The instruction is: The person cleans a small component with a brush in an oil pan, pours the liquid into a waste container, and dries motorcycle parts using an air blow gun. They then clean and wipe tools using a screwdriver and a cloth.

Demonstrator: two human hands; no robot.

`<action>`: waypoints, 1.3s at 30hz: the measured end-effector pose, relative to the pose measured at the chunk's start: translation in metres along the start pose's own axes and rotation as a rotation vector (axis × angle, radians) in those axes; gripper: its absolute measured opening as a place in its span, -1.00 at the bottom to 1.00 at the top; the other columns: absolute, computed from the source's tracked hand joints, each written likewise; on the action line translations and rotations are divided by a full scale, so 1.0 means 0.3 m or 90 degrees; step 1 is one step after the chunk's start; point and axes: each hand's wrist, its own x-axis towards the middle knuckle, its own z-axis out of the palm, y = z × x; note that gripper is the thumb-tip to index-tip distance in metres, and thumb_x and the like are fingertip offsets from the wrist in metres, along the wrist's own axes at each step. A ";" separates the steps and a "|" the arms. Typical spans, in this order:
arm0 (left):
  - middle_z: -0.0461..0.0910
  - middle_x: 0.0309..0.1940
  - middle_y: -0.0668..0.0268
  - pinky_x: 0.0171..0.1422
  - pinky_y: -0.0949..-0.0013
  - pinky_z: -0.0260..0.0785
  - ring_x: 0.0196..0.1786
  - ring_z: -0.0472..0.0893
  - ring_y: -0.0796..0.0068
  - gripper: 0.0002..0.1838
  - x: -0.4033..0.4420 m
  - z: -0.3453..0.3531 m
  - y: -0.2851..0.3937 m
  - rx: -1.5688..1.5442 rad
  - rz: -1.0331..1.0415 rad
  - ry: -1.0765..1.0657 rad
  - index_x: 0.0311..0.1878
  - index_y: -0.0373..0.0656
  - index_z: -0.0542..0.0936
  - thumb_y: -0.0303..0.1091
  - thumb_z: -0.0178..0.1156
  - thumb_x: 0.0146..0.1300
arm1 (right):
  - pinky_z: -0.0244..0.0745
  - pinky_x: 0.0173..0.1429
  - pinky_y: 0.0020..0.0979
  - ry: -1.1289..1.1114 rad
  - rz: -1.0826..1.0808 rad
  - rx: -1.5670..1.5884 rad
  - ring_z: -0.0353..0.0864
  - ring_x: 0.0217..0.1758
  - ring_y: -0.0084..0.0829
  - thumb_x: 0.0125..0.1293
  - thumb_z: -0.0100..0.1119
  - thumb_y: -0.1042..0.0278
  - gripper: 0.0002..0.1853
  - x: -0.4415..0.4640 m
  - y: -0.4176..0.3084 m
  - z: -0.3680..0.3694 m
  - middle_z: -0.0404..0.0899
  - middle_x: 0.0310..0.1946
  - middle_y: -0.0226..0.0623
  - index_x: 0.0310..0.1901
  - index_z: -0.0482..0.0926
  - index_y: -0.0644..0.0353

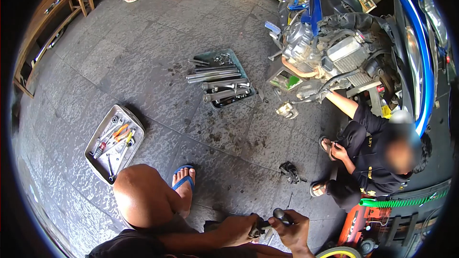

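Low in the head view, my left hand (239,230) is closed around a dark metal part (259,228); much of the part is hidden by the fingers. Close beside it, my right hand (292,231) is closed on a dark, round-ended piece (280,214), its thumb lying along it. The two held pieces meet or nearly meet between my hands; I cannot tell whether they are joined. My bent knee (138,191) and a foot in a blue flip-flop (184,177) are to the left of my hands.
A metal tray (89,153) of wrenches and pliers lies left; a green tray (239,63) holds fork tubes and small hardware. A partly dismantled motorcycle (330,52) stands right, a person (377,162) crouching beside it. A red machine (354,227), green coiled hose (406,203) and wooden bench (45,24) flank the floor.
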 end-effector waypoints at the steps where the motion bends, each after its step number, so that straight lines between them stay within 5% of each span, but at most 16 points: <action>1: 0.62 -0.36 0.04 -0.21 -0.01 0.48 -0.25 0.66 -0.08 -0.49 -0.003 -0.008 -0.001 -0.002 0.000 0.001 0.00 -0.18 0.42 -0.07 0.37 0.14 | 0.36 -0.40 -0.53 -0.001 -0.028 -0.023 0.42 -0.50 -0.70 0.06 0.58 0.09 -0.58 0.002 -0.001 0.005 0.57 -0.60 -0.46 -0.33 0.67 0.33; 4: 0.64 -0.38 0.18 -0.20 0.09 0.49 -0.29 0.68 0.03 -0.57 0.005 -0.053 0.003 0.004 0.015 -0.083 0.16 -0.06 0.46 -0.15 0.25 0.29 | 0.37 -0.40 -0.54 -0.035 0.019 0.061 0.44 -0.50 -0.70 0.01 0.61 0.10 -0.58 0.003 -0.033 0.000 0.59 -0.58 -0.46 -0.34 0.67 0.31; 7: 0.64 -0.30 0.27 -0.11 0.19 0.47 -0.23 0.67 0.27 -0.52 0.023 -0.053 -0.018 -0.280 -0.053 -0.279 0.22 -0.09 0.44 -0.18 0.26 0.27 | 0.39 -0.39 -0.55 -0.070 -0.053 0.107 0.47 -0.50 -0.69 -0.04 0.65 0.15 -0.60 0.007 0.010 -0.011 0.61 -0.57 -0.46 -0.37 0.68 0.29; 9: 0.61 -0.19 0.35 0.01 0.29 0.40 -0.10 0.58 0.49 -0.49 0.031 0.017 -0.093 -0.396 0.042 -0.388 0.23 -0.17 0.44 -0.23 0.27 0.25 | 0.41 -0.38 -0.56 -0.108 -0.069 0.131 0.49 -0.49 -0.69 -0.06 0.66 0.17 -0.60 0.011 0.014 -0.031 0.62 -0.55 -0.46 -0.38 0.68 0.29; 10: 0.61 -0.19 0.35 0.01 0.29 0.40 -0.10 0.58 0.49 -0.49 0.021 0.041 -0.105 -0.397 0.043 -0.388 0.23 -0.17 0.44 -0.23 0.27 0.25 | 0.42 -0.37 -0.57 -0.146 -0.084 0.159 0.52 -0.48 -0.69 -0.08 0.67 0.18 -0.61 0.012 0.014 -0.042 0.63 -0.54 -0.46 -0.39 0.68 0.28; 12: 0.56 -0.41 0.41 -0.15 0.37 0.33 -0.28 0.50 0.58 -0.68 0.004 0.054 -0.098 -0.521 0.043 -0.334 -0.20 -0.22 0.59 -0.13 0.28 0.21 | 0.43 -0.36 -0.58 -0.169 -0.099 0.137 0.53 -0.46 -0.69 -0.08 0.67 0.20 -0.61 0.015 -0.006 -0.064 0.64 -0.53 -0.44 -0.39 0.68 0.30; 15: 0.53 -0.39 0.40 -0.15 0.36 0.31 -0.27 0.47 0.57 -0.66 -0.004 0.032 -0.063 -0.589 -0.031 -0.362 -0.21 -0.25 0.60 -0.12 0.27 0.23 | 0.46 -0.35 -0.56 -0.153 -0.099 0.134 0.56 -0.45 -0.67 -0.08 0.66 0.19 -0.61 0.014 -0.013 -0.065 0.65 -0.51 -0.40 -0.38 0.68 0.30; 19: 0.48 -0.38 0.38 -0.17 0.35 0.30 -0.27 0.45 0.58 -0.68 0.012 0.020 -0.047 -0.477 0.032 -0.313 -0.23 -0.24 0.56 -0.13 0.28 0.24 | 0.51 -0.32 -0.53 -0.123 -0.105 0.078 0.63 -0.41 -0.61 -0.09 0.67 0.19 -0.60 0.020 -0.001 -0.064 0.68 -0.49 -0.33 -0.36 0.68 0.31; 25: 0.50 -0.41 0.33 -0.22 0.31 0.33 -0.34 0.49 0.53 -0.68 0.005 -0.042 0.041 -0.454 -0.024 -0.248 -0.15 -0.21 0.47 -0.20 0.31 0.21 | 0.53 -0.31 -0.51 -0.087 -0.150 0.023 0.66 -0.41 -0.57 -0.09 0.67 0.20 -0.59 0.020 0.011 -0.064 0.69 -0.48 -0.31 -0.34 0.69 0.30; 27: 0.65 -0.40 0.26 -0.18 0.19 0.46 -0.33 0.68 0.29 -0.59 0.009 -0.047 0.062 -0.248 -0.063 -0.235 0.06 -0.14 0.49 -0.10 0.27 0.27 | 0.51 -0.33 -0.52 -0.048 -0.161 -0.016 0.63 -0.45 -0.59 -0.05 0.64 0.20 -0.61 0.005 0.020 -0.061 0.67 -0.51 -0.33 -0.32 0.68 0.30; 30: 0.66 -0.35 0.13 -0.27 0.04 0.46 -0.33 0.69 0.03 -0.59 0.003 -0.018 0.059 -0.015 -0.017 -0.056 -0.03 -0.15 0.47 -0.07 0.29 0.23 | 0.49 -0.35 -0.53 0.016 -0.103 -0.064 0.59 -0.47 -0.63 0.01 0.61 0.20 -0.64 -0.010 0.028 -0.056 0.66 -0.54 -0.33 -0.32 0.69 0.29; 31: 0.66 -0.32 0.10 -0.22 0.00 0.48 -0.25 0.67 -0.08 -0.57 0.002 -0.017 0.063 -0.029 -0.018 -0.023 0.00 -0.11 0.49 -0.02 0.28 0.23 | 0.55 -0.38 -0.43 0.048 -0.101 -0.069 0.68 -0.52 -0.42 -0.02 0.60 0.21 -0.66 -0.009 0.023 -0.050 0.67 -0.56 -0.24 -0.37 0.69 0.29; 32: 0.66 -0.32 0.10 -0.22 0.00 0.48 -0.25 0.67 -0.08 -0.57 0.005 -0.019 0.059 -0.030 -0.017 -0.018 0.00 -0.11 0.49 -0.02 0.28 0.23 | 0.55 -0.38 -0.43 0.046 -0.105 -0.071 0.68 -0.52 -0.42 -0.02 0.60 0.21 -0.66 -0.007 0.019 -0.056 0.67 -0.56 -0.24 -0.37 0.69 0.29; 36: 0.64 -0.34 0.09 -0.19 0.00 0.47 -0.26 0.67 -0.07 -0.60 0.011 -0.061 0.066 -0.012 -0.007 -0.027 0.01 -0.12 0.50 -0.08 0.27 0.23 | 0.47 -0.35 -0.52 0.096 0.011 0.052 0.55 -0.46 -0.65 0.04 0.58 0.21 -0.65 -0.006 0.026 -0.120 0.64 -0.57 -0.38 -0.31 0.69 0.33; 38: 0.67 -0.25 0.05 -0.14 0.09 0.49 -0.21 0.68 -0.08 -0.33 0.024 -0.049 0.038 0.001 0.026 -0.060 0.10 -0.17 0.51 0.25 0.27 0.20 | 0.42 -0.37 -0.53 0.113 0.013 0.112 0.50 -0.47 -0.66 0.04 0.58 0.16 -0.61 -0.006 0.046 -0.155 0.61 -0.58 -0.43 -0.33 0.69 0.35; 39: 0.67 -0.25 0.05 -0.14 0.09 0.49 -0.21 0.68 -0.08 -0.33 0.029 -0.043 0.024 0.000 0.026 -0.059 0.10 -0.17 0.51 0.25 0.27 0.20 | 0.35 -0.40 -0.55 0.128 0.020 0.138 0.45 -0.49 -0.68 0.03 0.58 0.10 -0.57 -0.007 0.060 -0.163 0.57 -0.59 -0.48 -0.35 0.67 0.36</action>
